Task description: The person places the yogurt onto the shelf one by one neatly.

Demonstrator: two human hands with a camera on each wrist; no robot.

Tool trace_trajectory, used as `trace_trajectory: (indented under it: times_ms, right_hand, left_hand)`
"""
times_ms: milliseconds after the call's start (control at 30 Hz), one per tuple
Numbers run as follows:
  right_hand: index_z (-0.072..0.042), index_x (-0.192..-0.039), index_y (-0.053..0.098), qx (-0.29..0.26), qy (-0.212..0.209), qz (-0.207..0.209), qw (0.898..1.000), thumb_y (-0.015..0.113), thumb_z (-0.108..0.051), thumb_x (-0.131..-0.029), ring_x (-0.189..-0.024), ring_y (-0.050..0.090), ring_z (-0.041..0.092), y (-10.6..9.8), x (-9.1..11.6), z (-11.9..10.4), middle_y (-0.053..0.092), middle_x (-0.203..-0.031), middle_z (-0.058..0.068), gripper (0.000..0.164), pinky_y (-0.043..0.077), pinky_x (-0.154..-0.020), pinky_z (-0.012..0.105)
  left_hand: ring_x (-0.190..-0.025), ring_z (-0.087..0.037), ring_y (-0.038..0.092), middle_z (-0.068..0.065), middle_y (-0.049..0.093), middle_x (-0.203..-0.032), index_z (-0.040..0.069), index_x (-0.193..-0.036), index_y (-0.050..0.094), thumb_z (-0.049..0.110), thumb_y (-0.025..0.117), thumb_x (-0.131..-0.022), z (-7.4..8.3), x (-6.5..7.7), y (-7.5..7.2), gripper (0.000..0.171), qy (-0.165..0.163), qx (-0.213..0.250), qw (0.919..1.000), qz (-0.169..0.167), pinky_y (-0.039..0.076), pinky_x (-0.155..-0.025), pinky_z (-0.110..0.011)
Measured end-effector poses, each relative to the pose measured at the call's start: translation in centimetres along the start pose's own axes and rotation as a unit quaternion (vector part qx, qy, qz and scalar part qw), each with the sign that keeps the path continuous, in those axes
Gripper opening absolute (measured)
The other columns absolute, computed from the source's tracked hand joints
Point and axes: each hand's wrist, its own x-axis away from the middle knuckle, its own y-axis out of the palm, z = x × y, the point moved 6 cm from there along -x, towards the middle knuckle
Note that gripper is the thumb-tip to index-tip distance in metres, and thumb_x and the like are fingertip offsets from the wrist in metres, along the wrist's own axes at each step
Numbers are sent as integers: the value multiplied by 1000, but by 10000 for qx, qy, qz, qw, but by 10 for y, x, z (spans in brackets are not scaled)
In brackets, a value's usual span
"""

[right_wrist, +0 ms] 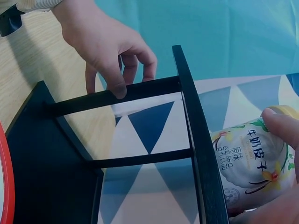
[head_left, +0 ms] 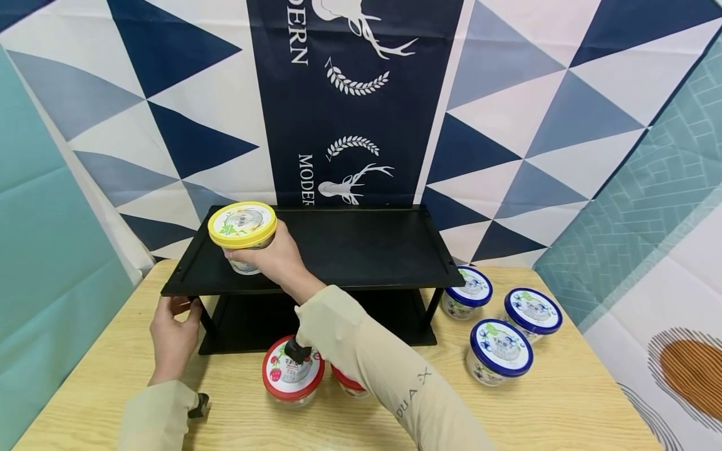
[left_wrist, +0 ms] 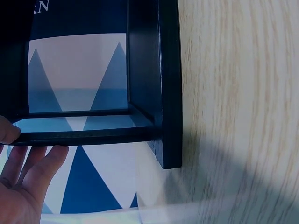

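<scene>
A black two-tier shelf (head_left: 361,247) stands on the wooden table against the patterned backdrop. My right hand (head_left: 282,255) grips a tub with a yellow lid (head_left: 242,224) at the left end of the upper tier. In the right wrist view the tub's printed side (right_wrist: 252,163) touches or nearly touches the board; I cannot tell which. My left hand (head_left: 173,338) holds the shelf's front left post (left_wrist: 93,136) just under the top board, thumb on one side and fingers on the other. My right forearm partly covers one of two red-lidded tubs.
One red-lidded tub (head_left: 293,369) sits in front of the shelf, with another red-lidded tub (head_left: 352,383) beside it. Three blue-lidded tubs stand to the right, the nearest blue-lidded tub (head_left: 501,351) in front. The lower tier (head_left: 248,322) lies under the top board.
</scene>
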Motion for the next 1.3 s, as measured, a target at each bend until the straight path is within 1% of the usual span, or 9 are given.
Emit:
trace_trajectory:
  times_ms: [100,167,333,400,600,733,967,1100,1300]
  right_hand:
    - [-23,-139,34,-15,-24,-19,10000,86,-26,-65,-116,49,12,-4,0,0,49,-129,-6,91,43,-99,32]
    - [-23,-140,33,-50,-47,-46,10000,86,-26,-65,-116,49,11,-6,1,1,48,-129,-6,91,44,-99,31]
    - [-23,-141,33,-96,-111,-125,9998,84,-27,-67,-111,52,11,-17,4,1,52,-123,-4,90,47,-95,29]
    - [-24,-141,33,-67,-102,-135,9998,84,-29,-68,-112,52,12,-23,6,2,52,-122,-2,89,47,-94,30]
    - [-27,-142,34,83,-24,-76,9999,80,-37,-71,-121,48,17,-45,13,4,47,-134,3,85,46,-97,35]
    - [-27,-142,34,148,-73,-36,9999,78,-38,-73,-123,48,18,-56,16,5,46,-136,4,83,46,-98,36]
    - [-27,-141,36,138,-158,4,9998,77,-38,-75,-121,50,16,-73,25,8,48,-135,2,78,46,-98,35]
    - [-25,-141,36,177,-268,-44,9995,75,-39,-77,-122,50,17,-84,33,7,47,-135,2,76,46,-98,36]
    - [-26,-139,36,102,-363,-83,9993,73,-42,-78,-122,50,16,-107,45,9,47,-136,2,73,46,-99,35]
  left_hand:
    - [-81,17,39,-16,61,-104,8,-119,54,8,55,-91,1,0,2,28,-9,-30,10000,-3,39,-74,-22]
    - [-81,15,40,-16,62,-103,8,-119,54,8,55,-90,2,0,3,28,-6,-27,10000,3,40,-74,-23]
    - [-83,-1,51,-16,62,-102,7,-117,54,7,55,-90,3,1,4,27,59,9,10000,36,43,-77,-32]
    - [-83,-3,52,-16,62,-101,7,-117,54,7,56,-90,3,1,4,27,93,18,9999,57,43,-77,-32]
    - [-81,11,43,-15,61,-102,7,-117,55,6,56,-90,2,1,3,28,102,48,9999,97,42,-72,-22]
    - [-79,16,40,-13,61,-102,7,-117,54,5,56,-89,2,1,2,28,31,-3,9999,122,41,-72,-20]
    - [-78,18,40,-11,61,-101,9,-118,54,6,56,-89,-2,3,-1,29,-39,-74,9999,121,39,-69,-13]
    - [-78,17,40,-10,60,-100,8,-117,54,6,56,-89,-2,3,-2,29,-34,-65,9999,146,39,-69,-13]
    - [-78,18,40,-11,59,-98,7,-117,55,6,57,-89,1,3,-1,28,74,-4,9998,172,39,-68,-15]
